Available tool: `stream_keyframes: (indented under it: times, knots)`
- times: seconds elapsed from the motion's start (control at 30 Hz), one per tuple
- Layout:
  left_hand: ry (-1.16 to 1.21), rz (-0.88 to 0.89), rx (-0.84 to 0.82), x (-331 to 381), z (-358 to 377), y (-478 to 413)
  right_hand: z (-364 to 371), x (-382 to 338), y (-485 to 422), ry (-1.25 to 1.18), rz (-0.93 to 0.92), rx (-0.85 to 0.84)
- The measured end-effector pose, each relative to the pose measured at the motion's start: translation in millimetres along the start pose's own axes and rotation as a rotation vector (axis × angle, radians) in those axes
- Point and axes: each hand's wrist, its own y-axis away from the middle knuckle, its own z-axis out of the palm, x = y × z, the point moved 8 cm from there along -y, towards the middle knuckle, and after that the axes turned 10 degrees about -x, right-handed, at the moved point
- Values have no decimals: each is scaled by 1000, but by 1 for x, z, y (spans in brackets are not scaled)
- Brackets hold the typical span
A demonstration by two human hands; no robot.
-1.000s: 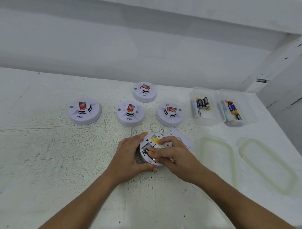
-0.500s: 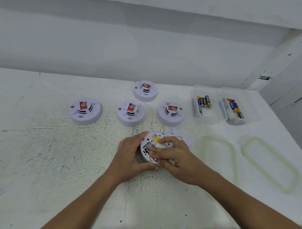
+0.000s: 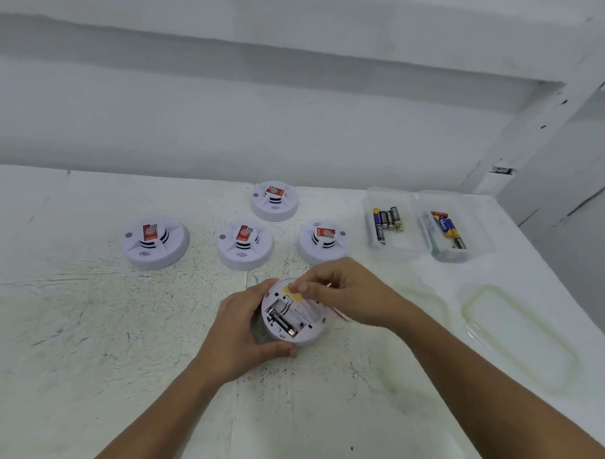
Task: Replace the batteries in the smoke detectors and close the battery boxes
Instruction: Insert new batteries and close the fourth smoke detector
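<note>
A white smoke detector [image 3: 309, 327] lies upside down on the table, gripped at its left side by my left hand [image 3: 239, 334]. Its battery compartment is open, with one dark battery [image 3: 282, 322] in the left slot and the slot beside it empty. My right hand [image 3: 351, 293] hovers over the detector's far right edge, thumb and fingertips drawn together near a yellow sticker [image 3: 291, 291]. Whether it holds anything is hidden. A white cover [image 3: 341, 313] peeks out under that hand.
Several closed smoke detectors [image 3: 156, 243] stand in a group behind my hands. At the back right are two clear boxes, the left box [image 3: 406, 249] and the right box [image 3: 479, 223], each with loose batteries. Two clear lids [image 3: 517, 335] lie at the right.
My right hand has lifted out of the battery compartment and moved up and to the right, uncovering the slots. My left hand keeps its grip on the detector.
</note>
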Motion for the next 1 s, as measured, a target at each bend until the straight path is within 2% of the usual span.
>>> stream_keyframes:
  times: [0.1,0.2,0.3,0.37,0.43,0.5,0.57,0.7,0.87,1.0]
  knots:
    - [-20,19,9,10,-2,0,-61,7,6,-144,-30,192]
    - [13,48,30,20,-4,-1,-140,29,23,-318,-41,519]
    - [32,57,37,23,-4,-3,-209,64,46,-316,67,835]
    - [50,56,39,21,-4,-3,-241,97,53,-231,222,921]
    - [50,39,38,16,-2,-3,-258,129,50,-96,431,861]
    - [34,-3,39,7,1,-3,-263,153,42,61,623,704]
    - [31,-43,40,-4,3,-3,-259,164,34,160,709,585]
    - [14,-79,35,-10,5,-3,-254,169,21,410,769,541]
    - [36,-83,47,-10,5,-3,-255,165,15,480,742,598]
    - [47,-99,47,-15,6,-3,-252,166,15,423,735,577]
